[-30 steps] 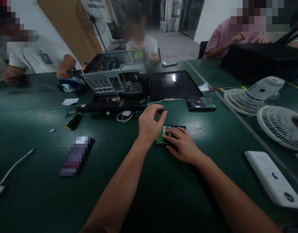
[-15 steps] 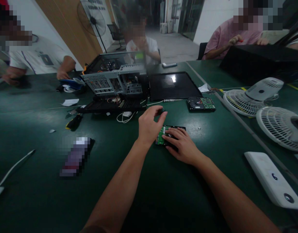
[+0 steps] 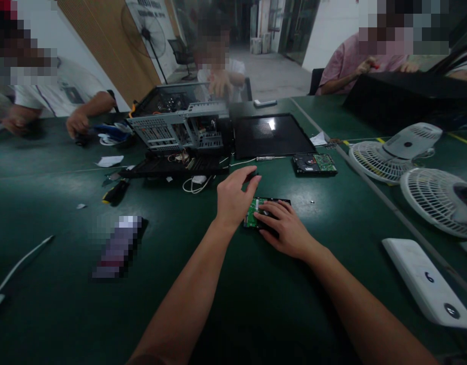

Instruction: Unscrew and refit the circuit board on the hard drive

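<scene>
My left hand [image 3: 233,197] is raised just above the left part of a hard drive [image 3: 250,217], with thumb and fingers closed around a small dark rounded handle [image 3: 253,176]. Whatever is below that handle is hidden behind the hand. Fingers spread, my right hand [image 3: 284,228] lies palm down over the drive and covers much of it. The drive's green circuit board faces up, flat on the dark green table [image 3: 203,309]. Beyond it, to the right, lies a second hard drive [image 3: 315,165], and a tiny metal bit [image 3: 312,202] is nearer.
An opened computer case [image 3: 176,132] stands behind, beside a black side panel [image 3: 273,134]. Left are a yellow-and-black screwdriver [image 3: 115,191] and a phone [image 3: 118,248]. At right are white fans [image 3: 438,200] and a white power bank [image 3: 427,281]. Several people sit around the table.
My hands keep almost the same place; the dark handle shows less between my left fingers. The person opposite has lifted a hand over the case, and the left person's hand has moved left.
</scene>
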A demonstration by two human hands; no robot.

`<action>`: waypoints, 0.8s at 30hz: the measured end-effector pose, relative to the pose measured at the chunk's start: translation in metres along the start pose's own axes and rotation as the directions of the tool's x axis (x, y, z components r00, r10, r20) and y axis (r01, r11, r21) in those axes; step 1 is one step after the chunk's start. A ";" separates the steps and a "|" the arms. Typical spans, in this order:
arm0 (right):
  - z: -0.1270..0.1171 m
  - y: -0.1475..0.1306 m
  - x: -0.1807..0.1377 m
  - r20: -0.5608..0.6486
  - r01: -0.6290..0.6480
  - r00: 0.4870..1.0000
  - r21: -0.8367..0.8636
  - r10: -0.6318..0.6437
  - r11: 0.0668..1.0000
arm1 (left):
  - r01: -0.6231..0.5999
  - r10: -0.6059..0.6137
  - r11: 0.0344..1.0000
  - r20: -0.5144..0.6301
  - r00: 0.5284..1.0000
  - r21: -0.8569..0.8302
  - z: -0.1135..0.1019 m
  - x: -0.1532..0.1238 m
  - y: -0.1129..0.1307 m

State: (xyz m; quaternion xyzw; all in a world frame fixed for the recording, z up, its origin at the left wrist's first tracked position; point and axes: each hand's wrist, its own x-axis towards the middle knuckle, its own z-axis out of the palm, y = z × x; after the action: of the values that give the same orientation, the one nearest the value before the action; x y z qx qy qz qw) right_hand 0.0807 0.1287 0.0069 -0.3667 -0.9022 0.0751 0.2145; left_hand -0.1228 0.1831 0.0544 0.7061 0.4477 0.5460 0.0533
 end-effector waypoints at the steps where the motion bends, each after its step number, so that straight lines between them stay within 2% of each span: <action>1: 0.000 0.000 0.000 0.000 -0.001 1.000 0.000 0.001 1.000 | 0.001 -0.001 1.000 0.000 1.000 0.001 0.000 0.000 0.000; 24: 0.000 0.001 0.000 0.003 -0.002 1.000 0.011 0.002 1.000 | -0.006 0.006 1.000 0.009 1.000 0.020 0.001 -0.001 -0.002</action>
State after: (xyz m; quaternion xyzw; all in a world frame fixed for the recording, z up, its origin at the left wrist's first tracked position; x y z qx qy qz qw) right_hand 0.0814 0.1290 0.0065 -0.3664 -0.9017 0.0807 0.2151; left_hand -0.1233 0.1845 0.0523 0.7106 0.4505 0.5384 0.0467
